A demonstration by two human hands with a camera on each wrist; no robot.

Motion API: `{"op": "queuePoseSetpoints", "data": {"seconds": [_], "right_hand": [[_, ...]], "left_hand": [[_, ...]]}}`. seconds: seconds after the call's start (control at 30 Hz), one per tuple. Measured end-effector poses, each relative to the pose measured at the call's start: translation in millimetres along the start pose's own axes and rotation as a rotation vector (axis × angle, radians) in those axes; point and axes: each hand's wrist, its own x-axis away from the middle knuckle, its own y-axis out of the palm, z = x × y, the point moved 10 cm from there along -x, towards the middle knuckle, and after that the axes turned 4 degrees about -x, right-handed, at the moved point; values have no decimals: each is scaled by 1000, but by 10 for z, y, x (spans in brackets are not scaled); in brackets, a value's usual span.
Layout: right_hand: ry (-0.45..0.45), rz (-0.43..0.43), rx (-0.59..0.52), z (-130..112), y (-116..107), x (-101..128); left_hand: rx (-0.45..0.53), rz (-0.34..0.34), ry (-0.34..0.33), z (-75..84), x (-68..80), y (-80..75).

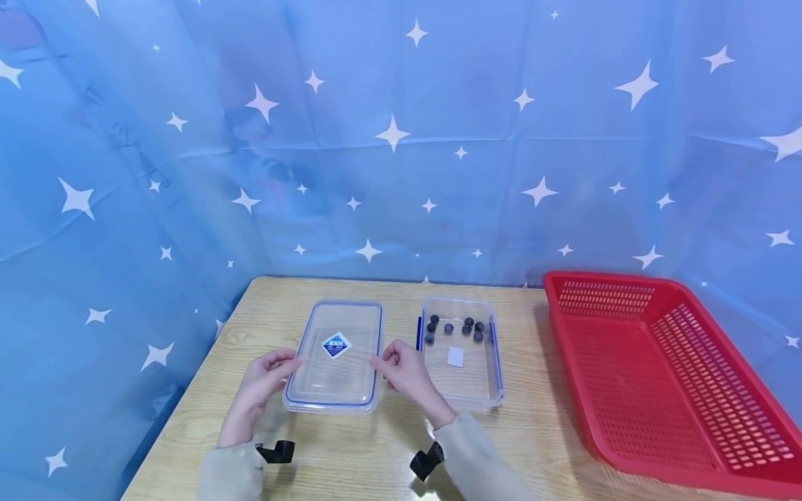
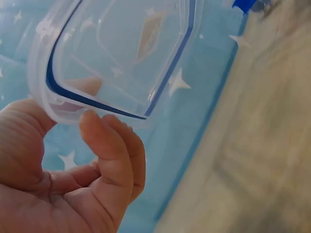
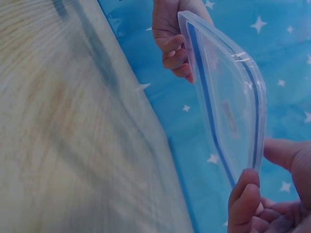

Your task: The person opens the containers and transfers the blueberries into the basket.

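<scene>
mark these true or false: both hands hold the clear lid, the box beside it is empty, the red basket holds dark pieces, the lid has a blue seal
1. Both the left hand and the right hand hold the clear lid. True.
2. The open box is empty. False: it holds small dark round pieces and a white square.
3. The red basket holds dark pieces. False: nothing shows inside it.
4. The lid has a blue seal. True.

A clear lid [image 1: 335, 356] with blue seal and blue-white diamond label sits in my hands. Right of it: a red mesh basket [image 1: 664, 376]. Behind, a blue curtain [image 1: 401, 139] with white stars.
</scene>
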Motion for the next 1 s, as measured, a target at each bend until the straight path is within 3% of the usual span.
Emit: {"op": "queuePoseSetpoints", "data": {"seconds": [0.2, 0.4, 0.67, 0.87, 1.0], "right_hand": [[54, -35, 40, 86, 147, -13], [89, -63, 90, 127, 286, -31], [136, -111, 169, 325, 449, -15], [153, -109, 208, 409, 506, 3], [156, -111, 242, 434, 533, 6]], "left_hand": [[-26, -12, -3, -163, -64, -67], [-37, 9, -14, -280, -84, -141], [-122, 52, -42, -444, -100, -199], [-201, 91, -21, -476, -112, -220], [-268, 113, 27, -421, -90, -214]]}}
